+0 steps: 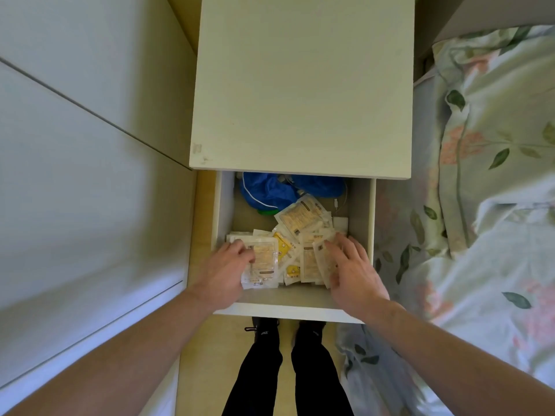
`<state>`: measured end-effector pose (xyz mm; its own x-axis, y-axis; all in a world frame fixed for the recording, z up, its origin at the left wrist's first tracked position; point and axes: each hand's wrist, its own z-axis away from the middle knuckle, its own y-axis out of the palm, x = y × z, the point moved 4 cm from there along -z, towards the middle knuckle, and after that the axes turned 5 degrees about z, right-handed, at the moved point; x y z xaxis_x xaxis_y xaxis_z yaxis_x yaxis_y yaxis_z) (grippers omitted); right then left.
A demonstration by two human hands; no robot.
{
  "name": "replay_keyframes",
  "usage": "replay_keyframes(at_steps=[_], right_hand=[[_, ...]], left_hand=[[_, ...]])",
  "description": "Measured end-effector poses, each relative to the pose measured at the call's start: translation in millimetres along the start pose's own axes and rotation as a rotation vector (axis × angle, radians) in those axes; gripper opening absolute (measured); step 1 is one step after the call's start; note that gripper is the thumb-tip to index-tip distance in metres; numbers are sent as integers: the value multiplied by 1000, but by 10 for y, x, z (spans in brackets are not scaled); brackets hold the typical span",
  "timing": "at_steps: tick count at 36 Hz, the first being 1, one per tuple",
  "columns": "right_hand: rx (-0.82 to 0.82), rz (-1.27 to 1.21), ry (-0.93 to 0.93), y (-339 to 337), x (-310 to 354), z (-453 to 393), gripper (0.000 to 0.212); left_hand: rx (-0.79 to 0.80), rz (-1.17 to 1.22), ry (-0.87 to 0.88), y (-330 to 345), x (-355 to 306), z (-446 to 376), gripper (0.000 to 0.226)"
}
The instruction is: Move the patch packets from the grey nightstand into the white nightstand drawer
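The white nightstand [300,85] stands in front of me with its drawer [288,309] pulled out. Several pale patch packets [300,223] with yellow print lie in a loose heap in the drawer's front half. My left hand [225,271] rests on the packets at the left of the heap, its fingers curled over one packet's edge. On the right side, my right hand [351,268] lies with fingers spread and fairly straight on the packets. The grey nightstand is out of view.
A blue bag [270,190] and a white cable [341,202] fill the back of the drawer. A bed with floral bedding [480,205] is close on the right. White wardrobe doors [75,175] run along the left. My legs and dark shoes [264,328] stand below the drawer front.
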<state>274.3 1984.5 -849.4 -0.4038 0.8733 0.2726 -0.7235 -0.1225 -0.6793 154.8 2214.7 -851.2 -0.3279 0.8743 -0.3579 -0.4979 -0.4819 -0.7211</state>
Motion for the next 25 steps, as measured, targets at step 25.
replay_keyframes(at_steps=[25], right_hand=[[-8,-905,805,97,-336,709,86]], left_hand=[[-55,1097,-1085,440,447,824,71]])
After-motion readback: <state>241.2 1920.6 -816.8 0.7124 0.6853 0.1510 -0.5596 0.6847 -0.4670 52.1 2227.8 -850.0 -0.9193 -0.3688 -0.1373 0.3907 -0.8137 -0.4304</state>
